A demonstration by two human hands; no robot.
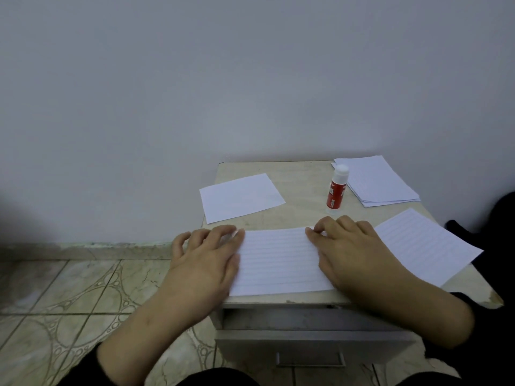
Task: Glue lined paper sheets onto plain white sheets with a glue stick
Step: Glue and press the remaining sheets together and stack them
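Between the hands: a lined sheet [281, 260] is laid flat at the near edge of the small cabinet top [301, 174], its ruled side up; whether a plain sheet lies beneath it cannot be told.

Left hand [206, 260]: its palm and fingers are spread over the sheet's left edge, fingers a little bent and closed round nothing, so the paper is pressed rather than gripped. This is judged to be smoothing or aligning.

Right hand [351, 254]: it is laid on the sheet's right edge, fingertips curled down at the far right corner. Whether that corner is pinched or only pressed cannot be told.

Reason for the hold: both short edges are weighted at once, probably so that the sheet cannot slide or bubble while it is bedded down.

Beyond the right hand: a red glue stick [335, 190] is stood upright with its white cap on, just past the fingertips, probably kept within reach.

Beyond the glue stick: a stack of sheets [376, 182] is kept at the far right corner, seemingly the supply.

Outside the right hand: a second lined sheet [426, 246] is laid skewed, overhanging the right edge, apart from the pressed one.

Beyond the left hand: a plain white sheet [241, 197] is laid alone, overhanging the left edge.

Below the hands: a drawer [309, 344] is left part open.
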